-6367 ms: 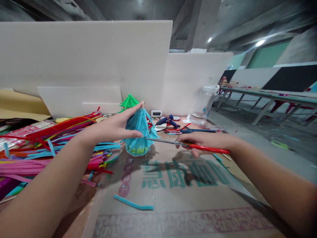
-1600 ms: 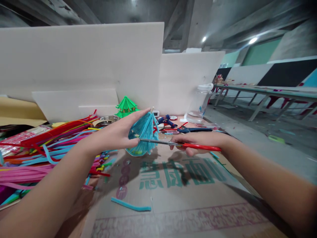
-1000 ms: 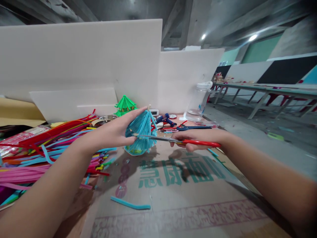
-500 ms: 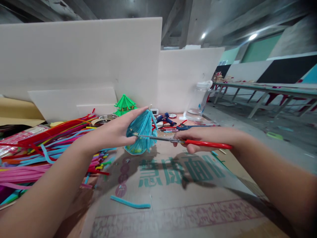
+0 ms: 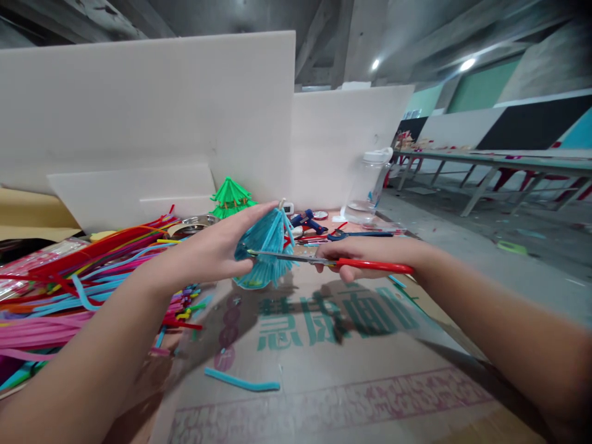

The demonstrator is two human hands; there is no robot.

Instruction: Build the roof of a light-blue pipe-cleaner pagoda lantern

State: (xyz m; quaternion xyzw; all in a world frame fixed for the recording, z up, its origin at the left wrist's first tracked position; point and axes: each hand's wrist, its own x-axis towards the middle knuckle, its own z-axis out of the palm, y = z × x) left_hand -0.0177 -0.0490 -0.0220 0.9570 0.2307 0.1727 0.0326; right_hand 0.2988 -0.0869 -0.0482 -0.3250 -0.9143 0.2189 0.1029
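from the left: a shiny round metal bowl [image 5: 206,218], its contents unclear; my left hand [image 5: 203,248] grasping a blue, fuzzy-stemmed cone [image 5: 267,234], tip up, leaning right, behind large green characters [image 5: 318,319] i can't read; red-handled steel scissors [image 5: 356,264], nearly level, pointing left at it, clenched in my right hand [image 5: 365,249]; a clear, white-lidded plastic bottle [image 5: 364,185].

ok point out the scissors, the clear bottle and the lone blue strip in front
Scissors [image 5: 365,265], head view: on the red handle.
Clear bottle [image 5: 363,190], head view: on its transparent body.
Blue strip [image 5: 240,382], head view: about midway along its length.
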